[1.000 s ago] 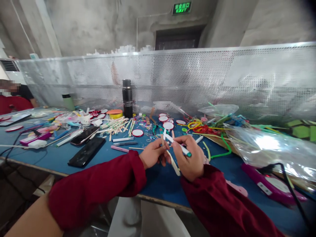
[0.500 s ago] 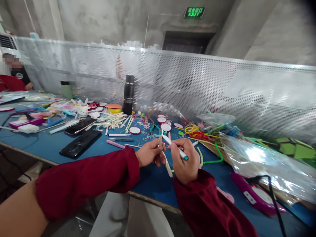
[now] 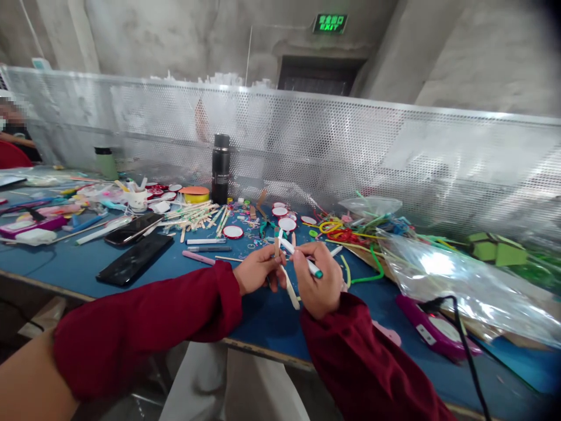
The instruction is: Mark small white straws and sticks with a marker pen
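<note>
A blue worktable (image 3: 87,266) strewn with craft supplies. A black flask (image 3: 220,168) stands upright near its far edge. Well in front of the flask, the right hand (image 3: 318,280) is closed around a white marker (image 3: 300,257) with a green cap. Just beside it, the left hand (image 3: 258,272) pinches pale craft sticks (image 3: 289,286).

Long dark red sleeves (image 3: 175,318)
</note>
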A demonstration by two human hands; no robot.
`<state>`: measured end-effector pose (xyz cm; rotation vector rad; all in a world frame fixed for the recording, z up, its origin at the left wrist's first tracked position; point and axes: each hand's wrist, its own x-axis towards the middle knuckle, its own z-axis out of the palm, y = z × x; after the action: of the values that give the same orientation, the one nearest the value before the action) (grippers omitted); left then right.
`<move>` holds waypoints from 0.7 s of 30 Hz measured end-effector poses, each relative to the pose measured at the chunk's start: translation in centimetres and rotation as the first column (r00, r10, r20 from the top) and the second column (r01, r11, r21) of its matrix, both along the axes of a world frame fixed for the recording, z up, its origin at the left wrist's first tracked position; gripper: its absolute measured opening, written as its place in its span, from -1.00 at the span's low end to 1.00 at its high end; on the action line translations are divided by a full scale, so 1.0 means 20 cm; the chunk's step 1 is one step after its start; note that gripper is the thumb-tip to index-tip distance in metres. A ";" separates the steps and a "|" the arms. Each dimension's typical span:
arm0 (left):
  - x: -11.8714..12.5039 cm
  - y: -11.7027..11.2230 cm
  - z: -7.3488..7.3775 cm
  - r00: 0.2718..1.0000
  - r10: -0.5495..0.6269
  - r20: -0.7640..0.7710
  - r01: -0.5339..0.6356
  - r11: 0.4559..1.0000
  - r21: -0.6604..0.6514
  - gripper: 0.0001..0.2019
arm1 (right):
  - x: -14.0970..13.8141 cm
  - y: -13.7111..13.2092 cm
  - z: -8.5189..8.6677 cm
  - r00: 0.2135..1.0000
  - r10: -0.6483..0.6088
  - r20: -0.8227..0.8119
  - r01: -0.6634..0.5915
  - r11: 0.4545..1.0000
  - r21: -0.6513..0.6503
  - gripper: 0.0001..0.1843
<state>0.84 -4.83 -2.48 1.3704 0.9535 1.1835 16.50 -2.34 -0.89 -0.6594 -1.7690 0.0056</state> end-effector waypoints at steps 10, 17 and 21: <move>0.00 -0.01 0.02 1.000 -0.027 0.008 0.027 1.000 0.001 -0.50 | 0.00 0.00 0.01 1.000 0.007 -0.005 -0.007 1.000 0.005 -0.83; 0.00 0.00 0.00 1.000 -0.028 -0.011 0.028 1.000 -0.001 -0.51 | 0.00 0.00 0.00 1.000 0.029 0.004 -0.029 0.999 0.013 -0.82; 0.00 0.00 0.00 0.999 -0.029 -0.013 0.029 1.000 -0.002 -0.50 | 0.00 0.00 0.00 1.000 0.022 -0.016 -0.022 1.000 0.003 -0.84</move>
<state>0.84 -4.84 -2.47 1.3875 0.9410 1.1526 16.46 -2.35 -0.80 -0.6360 -1.7609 0.0238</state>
